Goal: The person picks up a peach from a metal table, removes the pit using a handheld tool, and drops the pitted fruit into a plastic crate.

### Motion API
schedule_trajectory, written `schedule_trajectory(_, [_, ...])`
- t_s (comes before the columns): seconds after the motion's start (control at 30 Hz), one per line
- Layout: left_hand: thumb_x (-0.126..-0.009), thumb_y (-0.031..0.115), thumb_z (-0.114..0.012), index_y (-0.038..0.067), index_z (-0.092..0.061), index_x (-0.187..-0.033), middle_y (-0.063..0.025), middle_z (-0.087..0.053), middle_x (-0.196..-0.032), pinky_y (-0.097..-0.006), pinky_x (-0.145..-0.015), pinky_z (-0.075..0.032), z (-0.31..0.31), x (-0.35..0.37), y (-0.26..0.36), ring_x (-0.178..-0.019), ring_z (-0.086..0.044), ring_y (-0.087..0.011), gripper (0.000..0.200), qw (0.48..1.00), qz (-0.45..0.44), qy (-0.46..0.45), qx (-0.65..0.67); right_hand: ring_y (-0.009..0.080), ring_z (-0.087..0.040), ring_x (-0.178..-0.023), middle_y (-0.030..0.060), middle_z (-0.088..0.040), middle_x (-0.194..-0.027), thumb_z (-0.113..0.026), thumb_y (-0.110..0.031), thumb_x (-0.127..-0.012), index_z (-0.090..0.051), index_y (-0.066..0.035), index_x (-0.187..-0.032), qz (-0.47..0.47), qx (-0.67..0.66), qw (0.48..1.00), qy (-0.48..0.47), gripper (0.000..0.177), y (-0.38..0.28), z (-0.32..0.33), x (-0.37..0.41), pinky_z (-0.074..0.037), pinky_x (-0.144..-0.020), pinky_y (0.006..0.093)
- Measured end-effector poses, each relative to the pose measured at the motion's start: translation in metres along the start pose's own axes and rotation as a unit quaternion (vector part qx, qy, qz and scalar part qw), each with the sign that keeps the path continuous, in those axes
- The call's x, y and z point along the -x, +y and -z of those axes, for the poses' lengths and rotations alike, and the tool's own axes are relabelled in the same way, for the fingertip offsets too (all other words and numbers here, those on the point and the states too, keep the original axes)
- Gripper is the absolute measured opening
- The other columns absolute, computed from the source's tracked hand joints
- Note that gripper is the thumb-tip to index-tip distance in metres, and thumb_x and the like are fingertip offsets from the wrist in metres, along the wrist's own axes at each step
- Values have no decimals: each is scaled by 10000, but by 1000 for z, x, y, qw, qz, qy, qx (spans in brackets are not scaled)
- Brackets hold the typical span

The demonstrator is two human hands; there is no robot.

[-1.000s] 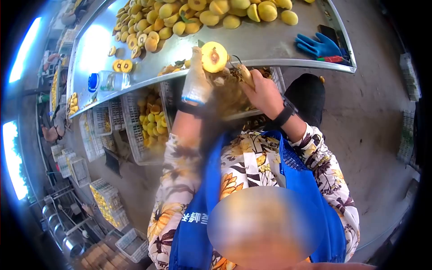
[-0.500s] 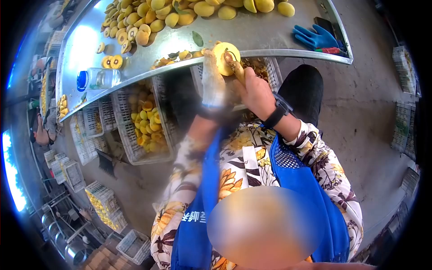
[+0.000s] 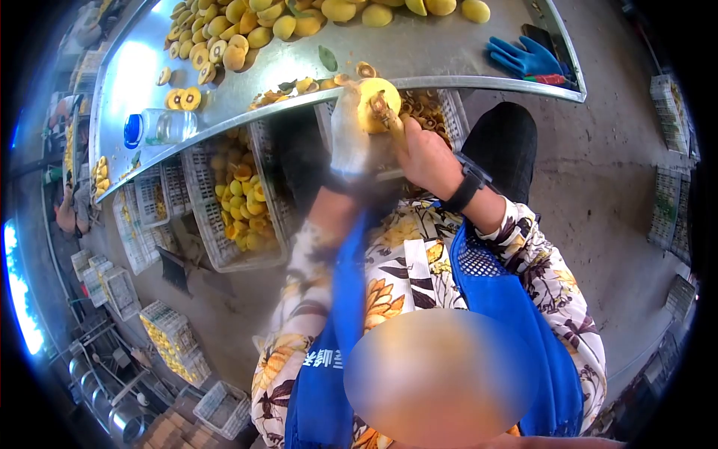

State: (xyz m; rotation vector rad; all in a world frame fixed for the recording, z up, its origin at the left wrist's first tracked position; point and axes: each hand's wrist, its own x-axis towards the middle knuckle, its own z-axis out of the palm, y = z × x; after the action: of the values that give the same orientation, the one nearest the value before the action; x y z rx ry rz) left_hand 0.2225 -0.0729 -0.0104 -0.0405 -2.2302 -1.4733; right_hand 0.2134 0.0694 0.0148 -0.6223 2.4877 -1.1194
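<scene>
My left hand point(image 3: 350, 135), in a whitish glove, is closed round a yellow peach half point(image 3: 369, 116) at the table's front edge. The cut face is turned up, with brown pit flesh at its middle. My bare right hand point(image 3: 431, 161), a dark watch on its wrist, grips a pitting tool point(image 3: 397, 129) with a light brown handle. The tool's working end is at the pit, and its tip is hidden in the flesh. Below the hands, a crate point(image 3: 455, 112) holds brown pits and scraps.
The metal table point(image 3: 441, 63) carries a heap of peach halves point(image 3: 224, 30), a clear bottle point(image 3: 168, 129) with a blue cap, and blue gloves point(image 3: 523, 56). Peach scraps point(image 3: 299, 88) line its edge. A crate of yellow halves point(image 3: 245, 209) stands below left. Other crates point(image 3: 173, 340) stand farther left.
The peach half has shifted slightly down towards my body and tilted, with the tool still at its pit. A small cut piece now shows at the table edge behind it.
</scene>
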Motion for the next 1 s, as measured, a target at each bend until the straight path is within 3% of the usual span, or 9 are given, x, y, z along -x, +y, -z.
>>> schedule_trajectory(0.1, [-889,288,-499,16,-527,-1103,-94,-592,-988,-299,-753,-497,22,-10,8,-884,-590,-187,347,971,161,-104,145,430,-579,-694,278,-571,-692,-551,-134,-808,-457,50,-895,24,-3,998,-51,225,7,-2,2,-458,-625,474])
schedule_trajectory(0.17, [-916,284,-458,12,-538,-1089,-76,-601,-959,-296,-751,-496,30,-22,6,-867,-602,-181,331,821,423,-108,367,380,-589,-609,243,-578,-663,-540,-127,-815,-468,51,-909,28,-25,997,-74,214,13,-6,-1,-468,-572,433])
schedule_trajectory(0.23, [-921,273,-458,5,-537,-1088,-85,-597,-976,-295,-752,-498,28,-24,-17,-870,-599,-173,326,908,290,-145,265,301,-577,-520,190,-580,-639,-532,-131,-823,-477,43,-919,8,-76,993,-93,206,14,-8,-3,-463,-505,379])
schedule_trajectory(0.3, [-927,278,-477,-7,-539,-1088,-102,-587,-1000,-292,-732,-512,25,-23,2,-867,-595,-164,334,841,369,-33,393,195,-541,-427,118,-579,-619,-529,-145,-834,-485,25,-928,-37,-155,981,-111,199,5,-7,-6,-441,-423,313])
schedule_trajectory(0.4, [-923,270,-498,-8,-549,-1083,-104,-580,-1011,-283,-704,-518,11,-9,-1,-853,-593,-164,326,898,255,104,343,82,-460,-382,33,-547,-615,-539,-176,-851,-491,-5,-918,-98,-299,940,-133,190,-10,-8,-3,-375,-352,234])
schedule_trajectory(0.53, [-911,262,-514,3,-573,-1016,-85,-599,-900,-257,-628,-499,8,-1,3,-800,-589,-168,286,863,348,134,342,71,-435,-375,4,-508,-591,-533,-165,-859,-471,-37,-937,-161,-367,897,-187,163,-9,-18,3,-363,-345,214])
schedule_trajectory(0.67, [-868,292,-567,41,-583,-892,-77,-597,-768,-301,-582,-498,1,-6,-2,-683,-591,-185,252,725,487,142,466,70,-400,-383,6,-461,-602,-522,-138,-860,-429,-69,-962,-225,-452,837,-212,154,-8,-19,7,-354,-345,222])
schedule_trajectory(0.83, [-904,319,-470,22,-551,-897,-114,-587,-761,-390,-577,-518,5,-9,-4,-685,-600,-271,308,709,493,30,503,73,-389,-407,16,-448,-642,-503,-116,-858,-406,-84,-954,-248,-476,807,-247,139,-6,-22,9,-349,-349,235])
schedule_trajectory(1.0, [-910,313,-472,9,-561,-895,-121,-598,-777,-359,-586,-522,4,-4,-7,-676,-602,-240,318,752,438,66,489,70,-366,-401,4,-437,-633,-496,-103,-854,-416,-84,-933,-255,-426,830,-252,114,-13,-22,7,-333,-350,238])
